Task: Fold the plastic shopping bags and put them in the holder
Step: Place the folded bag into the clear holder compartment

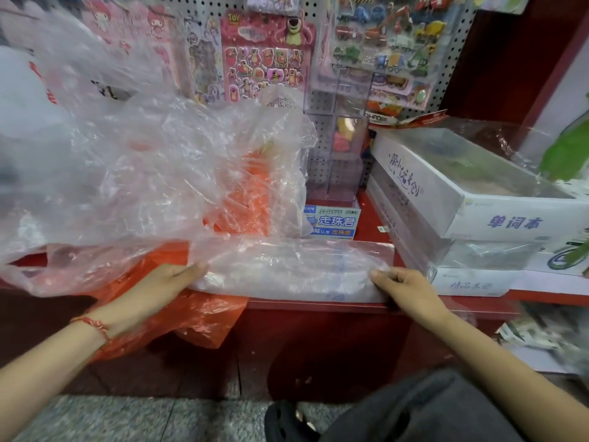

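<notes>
Head view: a clear bag [287, 269], folded into a long strip, is held along the near edge of the red shelf [318, 306]. Its left end is pressed under the straight fingers of the left hand [165, 282], and its right end is pinched by the curled right hand [404, 288]. Folding is judged to be under way, and an end-to-end fold is called for next. No holder can be identified.

Glossy, crinkled clear plastic bag [287, 266] — smooth red shelf [318, 306], speckled stone floor [127, 419].
</notes>
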Demonstrator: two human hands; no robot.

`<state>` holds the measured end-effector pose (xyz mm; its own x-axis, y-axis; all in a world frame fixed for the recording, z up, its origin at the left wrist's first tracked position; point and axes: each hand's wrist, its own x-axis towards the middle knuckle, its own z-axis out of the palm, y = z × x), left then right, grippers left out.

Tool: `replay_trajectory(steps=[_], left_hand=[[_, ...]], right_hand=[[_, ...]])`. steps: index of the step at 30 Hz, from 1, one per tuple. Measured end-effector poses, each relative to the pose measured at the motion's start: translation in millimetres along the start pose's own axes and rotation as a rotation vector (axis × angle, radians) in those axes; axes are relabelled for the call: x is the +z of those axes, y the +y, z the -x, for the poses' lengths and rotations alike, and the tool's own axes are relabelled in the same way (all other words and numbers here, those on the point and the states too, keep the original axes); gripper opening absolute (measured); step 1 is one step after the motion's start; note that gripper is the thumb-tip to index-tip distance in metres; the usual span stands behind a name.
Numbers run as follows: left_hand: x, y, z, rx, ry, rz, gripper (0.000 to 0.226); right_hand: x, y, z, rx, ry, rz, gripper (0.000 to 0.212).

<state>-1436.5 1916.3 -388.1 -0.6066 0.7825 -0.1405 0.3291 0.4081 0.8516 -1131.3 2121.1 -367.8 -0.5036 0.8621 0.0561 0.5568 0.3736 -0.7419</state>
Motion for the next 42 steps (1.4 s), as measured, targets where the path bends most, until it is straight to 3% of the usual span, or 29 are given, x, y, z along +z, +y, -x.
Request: replay_trajectory(steps=[3,6,10,14,16,17,19,20,23,26,28,32,34,37,39,42], left_hand=[[14,17,14,0.074,0.165,-0.004,0.038],[28,19,17,0.137,0.334,-0.276,0.042],[36,24,14,0.109,0.388,-0.562,0.032],[38,39,21,0.095,0.468,-0.816,0.019],[47,51,24,0.334,0.551,-0.872,0.041],[57,55,22,0.552,0.547,-0.894,0.046],[85,53,14,0.872,0.391,-0.945,0.035],[96,50,9,0.892,0.308,-0.972,0.039],[109,32,-4,0.707,0.133,-1.059,0.069],[104,17,-6,0.655,0.109,-1.059,0.07],[96,13,-5,0.624,0.129,-1.031,0.069],[85,11,-3,0.615,0.137,-0.993,0.069],[86,10,-2,0.624,0.13,-0.981,0.069],[88,13,-1,0.603,0.107,-0.974,0.069],[89,13,-2,0.598,0.11,-0.962,0.07],[86,11,-2,0.618,0.112,-0.961,0.071]], right_hand=[[15,-6,-5,0.074,0.114,0.287,0.04],[22,-12,-8,0.138,0.164,0.506,0.043],[29,-13,-12,0.148,0.204,0.699,0.047],[33,-12,-9,0.07,0.236,0.84,0.032],[34,-11,-7,0.042,0.244,0.915,0.026],[35,-10,-7,0.036,0.248,0.931,0.025],[36,-8,-7,0.006,0.257,0.961,0.023],[36,-7,-8,-0.011,0.263,0.981,0.024],[34,-8,-6,-0.014,0.241,0.987,0.035],[31,-10,-8,0.079,0.221,0.979,0.043],[33,-11,-9,0.086,0.268,0.984,0.036],[33,-12,-13,-0.182,0.461,1.056,0.005],[35,-20,-14,-0.289,0.474,1.051,0.016],[65,-46,-2,-0.59,0.347,0.816,0.023],[95,-49,10,-0.783,0.115,0.738,0.026],[107,-34,15,-0.658,-0.157,0.843,0.067]])
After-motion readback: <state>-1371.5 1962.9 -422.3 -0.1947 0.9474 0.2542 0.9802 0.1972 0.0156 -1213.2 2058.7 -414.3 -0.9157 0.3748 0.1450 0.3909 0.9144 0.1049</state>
